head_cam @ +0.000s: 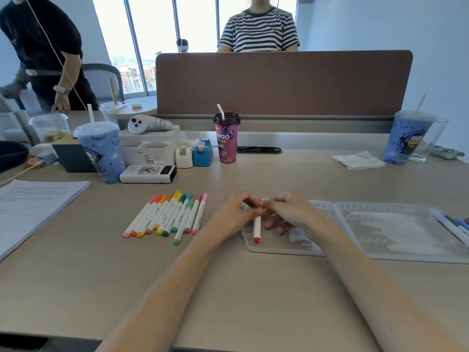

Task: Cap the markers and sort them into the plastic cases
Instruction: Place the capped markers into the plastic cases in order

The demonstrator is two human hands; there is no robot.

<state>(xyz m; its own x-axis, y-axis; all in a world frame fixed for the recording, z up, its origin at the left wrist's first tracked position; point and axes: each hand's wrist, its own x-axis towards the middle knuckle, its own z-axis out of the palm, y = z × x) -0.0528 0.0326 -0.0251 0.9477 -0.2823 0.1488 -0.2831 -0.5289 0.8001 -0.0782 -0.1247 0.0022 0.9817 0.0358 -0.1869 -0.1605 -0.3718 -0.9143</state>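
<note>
A red marker with a white barrel points toward me over the left half of the open clear plastic case. My left hand pinches its upper part. My right hand pinches the far end, where a red cap shows between the fingertips. Several capped markers in pink, orange, yellow, teal and green lie in a row on the table to the left of my hands. A few more markers in blue and grey lie at the case's right edge.
Behind the marker row stand a blue cup, a power bank, two tape dispensers and a purple drink. A paper stack lies at left, a napkin and another blue cup at right. People stand behind the brown divider.
</note>
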